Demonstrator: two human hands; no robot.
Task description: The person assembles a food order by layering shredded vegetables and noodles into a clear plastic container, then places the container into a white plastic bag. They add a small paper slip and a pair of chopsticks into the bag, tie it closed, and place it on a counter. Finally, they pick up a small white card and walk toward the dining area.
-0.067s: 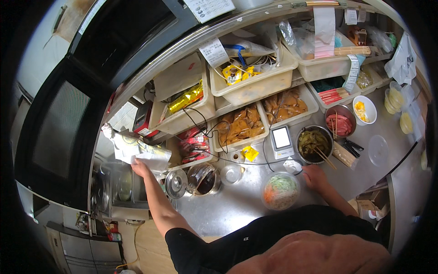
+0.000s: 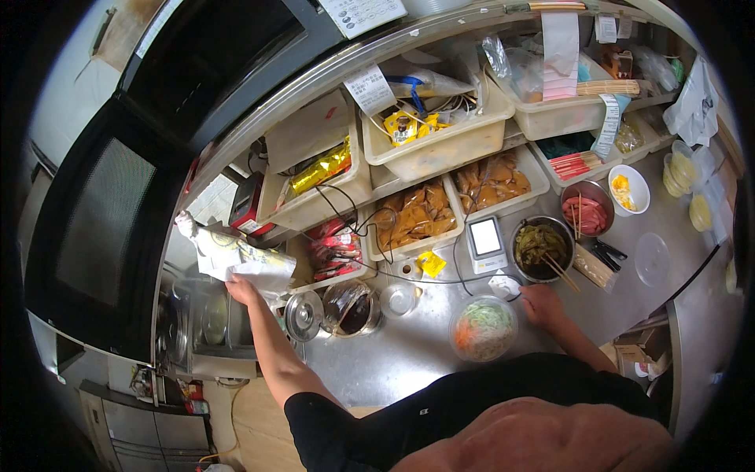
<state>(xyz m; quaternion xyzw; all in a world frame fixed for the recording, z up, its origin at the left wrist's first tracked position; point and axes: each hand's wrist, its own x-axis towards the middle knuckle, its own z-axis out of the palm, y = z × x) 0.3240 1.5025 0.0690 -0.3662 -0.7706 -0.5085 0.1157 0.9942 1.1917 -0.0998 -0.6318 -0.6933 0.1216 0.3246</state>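
Note:
At the far left, my left hand (image 2: 242, 289) grips the lower edge of a white plastic bag (image 2: 248, 266) with yellowish print, which lies by the bins; some fingers are hidden behind it. My right hand (image 2: 543, 305) rests on the steel counter with its fingers curled in, and whatever it may hold is hidden. Beside its knuckles lies a small white crumpled piece (image 2: 503, 285) next to a black cable. Between my arms, closer to my body, stands a clear round bowl (image 2: 484, 329) with shredded green, orange and pale food.
A scale-like device with a lit screen (image 2: 486, 245) stands mid-counter. Right of it are a pot of dark greens (image 2: 543, 248) with chopsticks, a bowl of pink meat (image 2: 587, 209) and a white bowl (image 2: 629, 189). A jar of dark sauce (image 2: 351, 308) stands left. Bins of brown packets (image 2: 421, 219) line the back.

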